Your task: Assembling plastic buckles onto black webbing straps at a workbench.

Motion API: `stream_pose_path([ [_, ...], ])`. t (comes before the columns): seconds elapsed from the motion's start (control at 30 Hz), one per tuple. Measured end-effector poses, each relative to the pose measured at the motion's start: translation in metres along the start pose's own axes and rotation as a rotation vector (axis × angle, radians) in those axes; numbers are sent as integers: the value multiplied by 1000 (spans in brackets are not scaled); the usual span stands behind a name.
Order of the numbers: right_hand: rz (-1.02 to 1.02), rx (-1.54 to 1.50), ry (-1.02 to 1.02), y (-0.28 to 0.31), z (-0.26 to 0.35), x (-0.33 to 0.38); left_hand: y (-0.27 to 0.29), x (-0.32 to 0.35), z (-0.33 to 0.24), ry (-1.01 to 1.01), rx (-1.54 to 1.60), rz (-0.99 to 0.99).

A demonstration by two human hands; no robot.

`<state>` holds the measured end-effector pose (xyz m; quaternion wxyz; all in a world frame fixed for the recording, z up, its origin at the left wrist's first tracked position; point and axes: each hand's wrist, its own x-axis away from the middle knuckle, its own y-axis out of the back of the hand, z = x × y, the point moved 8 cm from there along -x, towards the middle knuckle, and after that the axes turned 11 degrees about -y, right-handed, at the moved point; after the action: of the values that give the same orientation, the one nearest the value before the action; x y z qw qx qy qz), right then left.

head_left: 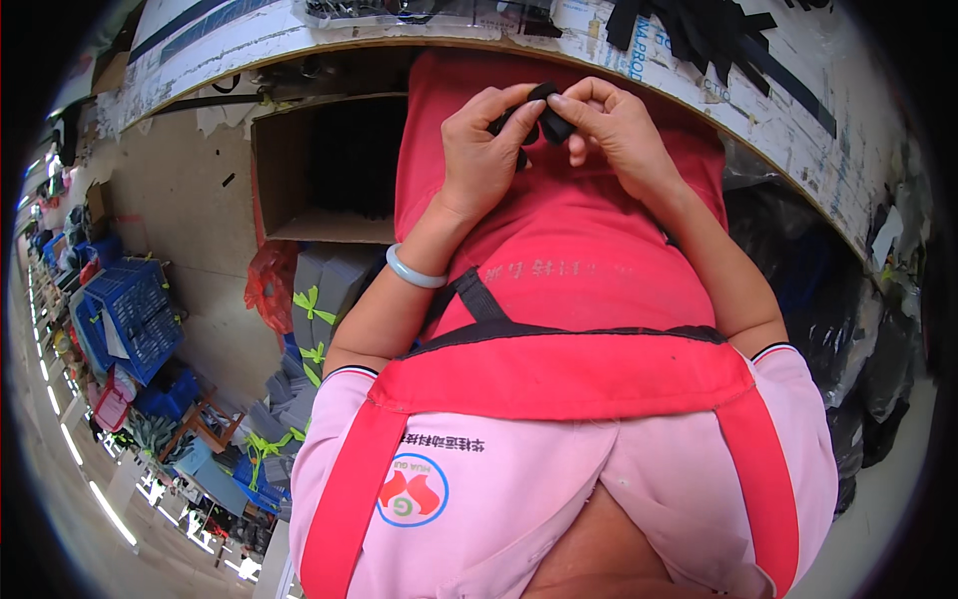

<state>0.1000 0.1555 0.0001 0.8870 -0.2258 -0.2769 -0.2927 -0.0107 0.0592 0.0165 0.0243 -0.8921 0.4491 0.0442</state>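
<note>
hiding most of a black piece [544,115], both hands pinch it.

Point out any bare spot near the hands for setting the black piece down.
Bare apron lap lies below both hands, left hand and right hand, which pinch the black piece. The open cardboard box at left has room. The table edge above is crowded with black strips.

Workshop: worn workbench [798,130], stacked blue crates [135,314], bundled stock [314,299].
</note>
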Motion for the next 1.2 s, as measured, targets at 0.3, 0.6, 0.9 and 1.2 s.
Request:
stream_pose_path([
  [0.3,92,80,-2,6,11,-1,3,4,-16,-228,-13,122],
  [0.6,30,179,199,8,21,2,1,11,-31,-287,-108,191],
  [0.9,55,87,195,2,18,3,-1,15,-37,-348,-128,212],
  [1.2,-218,188,460,39,55,-6,13,18,-20,-215,0,120],
])
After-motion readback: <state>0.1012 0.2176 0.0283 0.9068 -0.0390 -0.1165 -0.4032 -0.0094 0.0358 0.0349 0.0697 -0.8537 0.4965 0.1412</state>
